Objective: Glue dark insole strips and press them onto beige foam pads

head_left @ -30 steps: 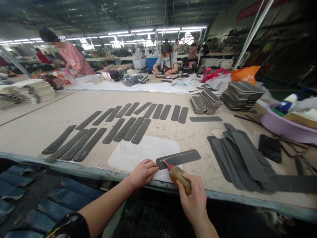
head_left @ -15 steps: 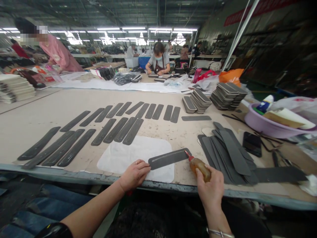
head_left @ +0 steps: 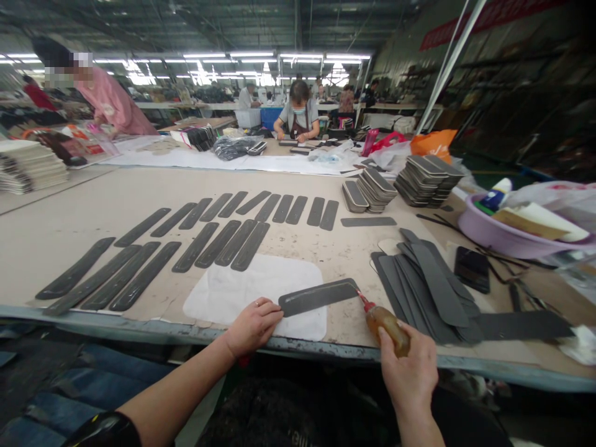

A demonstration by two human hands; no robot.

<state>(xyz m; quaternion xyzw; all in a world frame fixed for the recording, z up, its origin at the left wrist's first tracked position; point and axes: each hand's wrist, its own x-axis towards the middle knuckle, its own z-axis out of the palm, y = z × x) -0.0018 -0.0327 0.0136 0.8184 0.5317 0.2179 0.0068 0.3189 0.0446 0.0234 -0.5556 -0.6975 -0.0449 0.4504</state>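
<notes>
A long dark grey strip lies on a white sheet near the front edge of the table. My left hand presses down on the strip's left end with curled fingers. My right hand is closed round an amber glue bottle. The bottle's red nozzle touches the strip's right end. A fanned pile of the same dark strips lies just to the right of the bottle.
Two rows of dark strips lie spread across the table. Stacks of pieces stand at the back right. A purple basin and a black phone sit at the right. Other people work at tables behind.
My right hand has run the glue bottle along the strip from its left end to its right end. My left hand has kept hold of the left end.
</notes>
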